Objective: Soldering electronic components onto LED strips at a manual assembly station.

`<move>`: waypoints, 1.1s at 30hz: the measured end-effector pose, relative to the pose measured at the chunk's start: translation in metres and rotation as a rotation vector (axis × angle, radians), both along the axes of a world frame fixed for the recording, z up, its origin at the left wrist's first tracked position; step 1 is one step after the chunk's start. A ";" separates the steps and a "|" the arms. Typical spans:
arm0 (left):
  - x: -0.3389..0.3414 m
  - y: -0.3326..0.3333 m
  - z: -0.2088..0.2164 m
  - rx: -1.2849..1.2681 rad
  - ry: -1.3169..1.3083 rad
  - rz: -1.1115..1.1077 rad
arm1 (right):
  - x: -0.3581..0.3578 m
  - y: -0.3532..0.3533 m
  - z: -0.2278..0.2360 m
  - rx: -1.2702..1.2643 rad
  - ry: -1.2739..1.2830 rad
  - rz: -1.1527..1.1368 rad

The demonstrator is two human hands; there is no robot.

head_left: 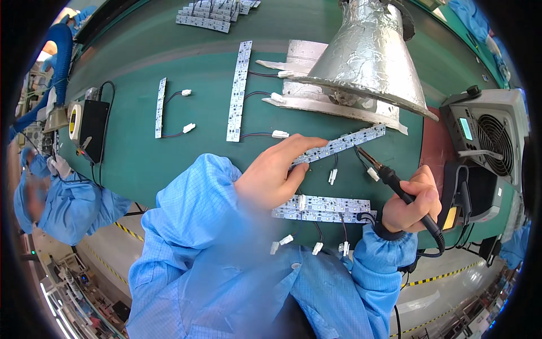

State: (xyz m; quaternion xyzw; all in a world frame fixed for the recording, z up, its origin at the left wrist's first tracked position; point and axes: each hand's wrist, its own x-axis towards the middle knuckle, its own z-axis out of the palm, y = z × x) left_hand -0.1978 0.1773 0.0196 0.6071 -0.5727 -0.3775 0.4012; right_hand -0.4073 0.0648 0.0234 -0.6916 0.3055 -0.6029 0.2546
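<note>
My left hand point(270, 174) grips the near-left end of a slim white circuit board strip point(357, 139) between thumb and fingers. The strip slants up to the right, and short wires with white connectors hang from its near edge. In my closed right hand point(415, 202) is a soldering iron point(395, 182). Its tip points up-left and sits at the strip's near edge, by a wire; whether it touches cannot be made out. Nearer my body, between my hands, lie several stacked strips point(333, 210) with wired connectors.
A foil-wrapped fume hood point(370, 56) stands over white pieces on the green mat point(197, 113). Right of it is a grey fan unit point(492, 138). Leftward lie a long strip point(238, 93) and a short one point(161, 107), then a black box point(96, 127). More strips point(203, 21) lie at the back.
</note>
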 end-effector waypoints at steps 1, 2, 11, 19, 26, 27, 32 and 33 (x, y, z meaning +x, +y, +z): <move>0.000 0.000 0.000 -0.002 0.000 0.000 | 0.000 -0.001 0.000 -0.008 -0.003 0.004; 0.000 0.000 0.000 -0.003 -0.001 0.000 | 0.000 0.000 -0.001 -0.007 -0.002 0.003; 0.000 -0.002 0.002 0.005 0.015 -0.005 | 0.002 -0.002 -0.001 -0.012 -0.014 -0.007; 0.000 -0.002 0.001 0.000 0.013 -0.004 | 0.003 -0.004 -0.001 -0.025 -0.015 0.000; 0.000 -0.001 0.002 -0.009 -0.003 0.013 | -0.007 -0.014 -0.004 0.046 -0.153 -0.099; 0.000 -0.001 0.003 -0.011 -0.004 0.014 | -0.013 -0.019 -0.001 0.104 -0.223 -0.150; 0.003 0.001 0.004 -0.043 -0.035 0.029 | -0.025 -0.035 0.002 0.115 -0.366 -0.309; 0.004 0.002 0.003 -0.045 -0.035 0.024 | -0.023 -0.034 0.002 0.113 -0.366 -0.314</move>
